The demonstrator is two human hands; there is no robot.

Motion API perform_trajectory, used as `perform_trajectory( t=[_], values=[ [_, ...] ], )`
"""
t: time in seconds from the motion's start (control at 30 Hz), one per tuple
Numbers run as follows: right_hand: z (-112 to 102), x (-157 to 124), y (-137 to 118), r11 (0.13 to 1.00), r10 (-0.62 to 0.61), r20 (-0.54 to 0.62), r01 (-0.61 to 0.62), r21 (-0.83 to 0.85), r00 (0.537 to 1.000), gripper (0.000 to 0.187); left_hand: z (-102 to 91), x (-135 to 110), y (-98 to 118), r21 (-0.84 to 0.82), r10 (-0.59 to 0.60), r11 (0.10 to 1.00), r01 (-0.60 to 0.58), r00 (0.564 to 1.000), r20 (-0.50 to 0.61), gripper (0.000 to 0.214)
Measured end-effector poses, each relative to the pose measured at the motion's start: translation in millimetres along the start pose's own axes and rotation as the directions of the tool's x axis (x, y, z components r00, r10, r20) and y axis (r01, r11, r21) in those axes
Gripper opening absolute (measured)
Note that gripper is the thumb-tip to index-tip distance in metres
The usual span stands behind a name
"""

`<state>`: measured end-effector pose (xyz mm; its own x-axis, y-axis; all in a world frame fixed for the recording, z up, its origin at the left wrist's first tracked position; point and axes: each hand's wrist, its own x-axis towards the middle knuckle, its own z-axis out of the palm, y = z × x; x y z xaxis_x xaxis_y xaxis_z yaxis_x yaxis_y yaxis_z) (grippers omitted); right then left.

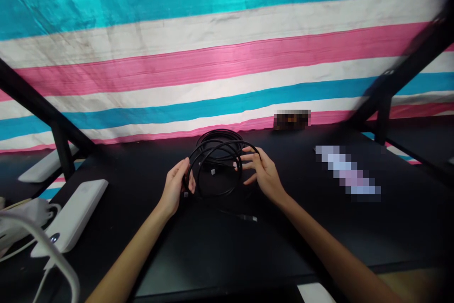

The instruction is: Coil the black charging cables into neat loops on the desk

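Coil of black cable (220, 161) held just above the dark surface (198, 255): left hand (175, 186) in a closed grip on its left rim, right hand (265, 174) with fingers narrowly curled on the right rim. Loops look loose, so a slack grip could let them spring apart. The trailing plug (249, 218) may snag.

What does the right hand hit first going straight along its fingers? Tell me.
The right hand touches the coiled black cable; past it, likely the left hand, depth unclear.
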<state>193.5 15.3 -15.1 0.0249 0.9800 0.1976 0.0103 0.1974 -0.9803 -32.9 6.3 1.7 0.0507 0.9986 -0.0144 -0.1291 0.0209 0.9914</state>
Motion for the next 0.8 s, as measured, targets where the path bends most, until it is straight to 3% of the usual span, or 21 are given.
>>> perform_trajectory(
  t=[0.23, 0.5, 0.67, 0.8],
  values=[
    [1.3, -0.6, -1.8, 0.999, -0.042, -0.081, 0.043, 0.011, 0.996, 0.038, -3.8, 3.5, -2.1, 0.062, 0.151, 0.988, -0.145, 0.982, -0.117, 0.036],
    [-3.5, 1.2, -8.3, 0.986, -0.084, -0.240, 0.115, 0.117, 0.967, 0.033, -9.1, 3.8, 5.1, 0.032, 0.284, 0.957, -0.288, 0.908, -0.308, 0.032],
    [-8.3, 4.9, -9.1, 0.963, -0.073, -0.326, 0.152, 0.221, 0.942, 0.030, -16.4, 7.3, 11.6, -0.001, 0.260, 0.961, -0.275, 0.909, -0.326, 0.035],
    [-9.2, 6.0, -10.1, 0.945, -0.079, -0.357, 0.183, 0.269, 0.931, 0.029, -21.7, 9.7, 8.9, 0.158, 0.182, 0.977, -0.144, 0.948, -0.262, 0.039]
  ],
)
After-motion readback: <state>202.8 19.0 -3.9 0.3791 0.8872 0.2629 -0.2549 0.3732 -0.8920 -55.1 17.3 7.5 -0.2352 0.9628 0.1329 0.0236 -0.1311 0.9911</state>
